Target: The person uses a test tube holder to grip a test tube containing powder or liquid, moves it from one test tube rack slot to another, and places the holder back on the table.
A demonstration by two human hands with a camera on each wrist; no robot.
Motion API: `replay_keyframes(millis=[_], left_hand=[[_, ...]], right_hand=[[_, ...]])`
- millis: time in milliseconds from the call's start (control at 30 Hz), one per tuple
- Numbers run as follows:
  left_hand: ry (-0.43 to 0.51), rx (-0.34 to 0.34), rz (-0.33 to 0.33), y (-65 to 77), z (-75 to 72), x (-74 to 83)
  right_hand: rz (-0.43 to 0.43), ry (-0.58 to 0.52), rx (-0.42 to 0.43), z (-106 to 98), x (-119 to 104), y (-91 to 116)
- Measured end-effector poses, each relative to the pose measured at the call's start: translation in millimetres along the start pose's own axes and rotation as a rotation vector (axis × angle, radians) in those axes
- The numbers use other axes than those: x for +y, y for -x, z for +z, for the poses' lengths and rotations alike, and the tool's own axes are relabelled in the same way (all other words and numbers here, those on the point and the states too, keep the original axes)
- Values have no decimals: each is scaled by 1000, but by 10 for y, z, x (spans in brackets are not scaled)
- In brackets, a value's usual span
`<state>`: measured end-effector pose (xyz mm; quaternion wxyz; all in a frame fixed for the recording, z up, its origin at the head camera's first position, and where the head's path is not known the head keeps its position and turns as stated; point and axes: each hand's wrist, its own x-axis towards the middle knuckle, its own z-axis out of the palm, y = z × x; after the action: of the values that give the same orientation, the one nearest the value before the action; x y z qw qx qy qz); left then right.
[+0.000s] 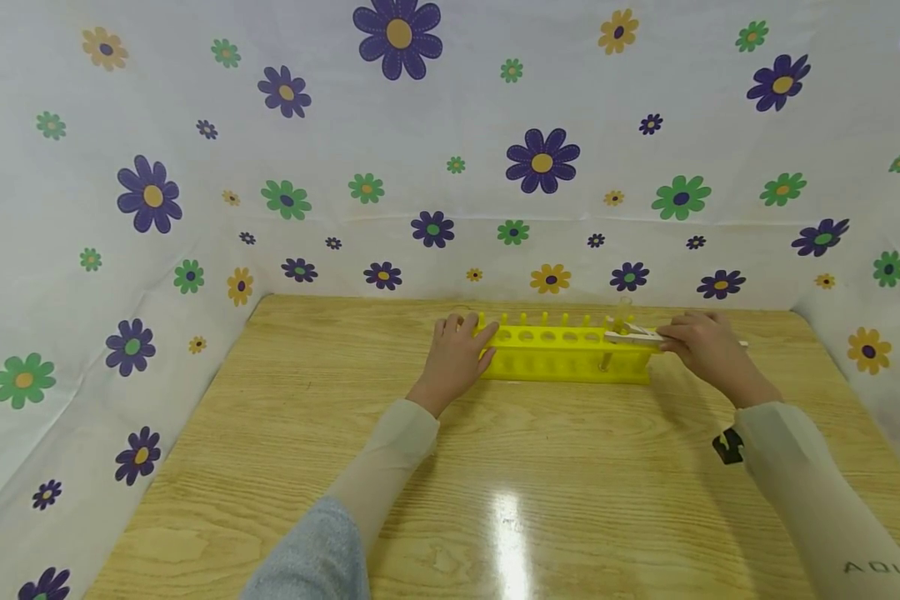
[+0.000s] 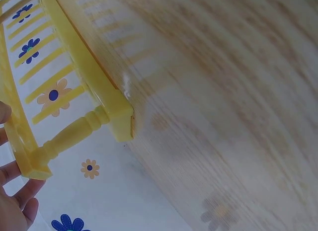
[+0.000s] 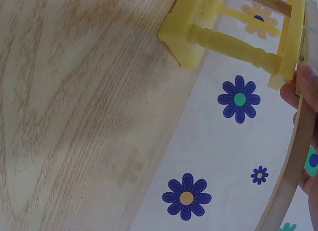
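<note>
A yellow test tube rack (image 1: 562, 365) stands upright near the back of the table, with a row of holes and pegs along it. My left hand (image 1: 453, 357) grips its left end, the fingertips on the top edge; the left wrist view shows that end post (image 2: 74, 134) close up. At the rack's right end a clear test tube (image 1: 625, 308) stands in a hole. My right hand (image 1: 708, 348) pinches a wooden test tube clamp (image 1: 633, 335), whose front end lies at the tube. Whether its jaws grip the glass I cannot tell.
The wooden table (image 1: 487, 458) reaches back to a white cloth (image 1: 450, 100) printed with flowers, which also hangs at both sides. A small black object (image 1: 729, 447) shows beside the right sleeve (image 1: 787, 450).
</note>
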<state>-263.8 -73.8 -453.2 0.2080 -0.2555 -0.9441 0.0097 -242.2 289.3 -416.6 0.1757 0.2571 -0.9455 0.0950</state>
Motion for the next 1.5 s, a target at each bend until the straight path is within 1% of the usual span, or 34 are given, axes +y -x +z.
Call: replay_keyframes(millis=[233,400,733,933,1100,1500], left_hand=[[0,-21,-3,-5,-7,-5],[5,-15,-2,-7,8,-10],[3,-13,-7,-9,5,-12],[-5,12,8,1,4,-12],[-3,3,5,-1,21,-16],[11,-4,4,3,-40,1]], right_hand=[[12,-10,-32,-12,-1,-17],[18,-12,-47,-32,-14,-32],[-16,-6,12,-28,-38,-56],[-15,-22,-2,-17,-35,-62],[-22,-30,2,-8,-37,-65],[-39,-26,13,-7,-40,-65]])
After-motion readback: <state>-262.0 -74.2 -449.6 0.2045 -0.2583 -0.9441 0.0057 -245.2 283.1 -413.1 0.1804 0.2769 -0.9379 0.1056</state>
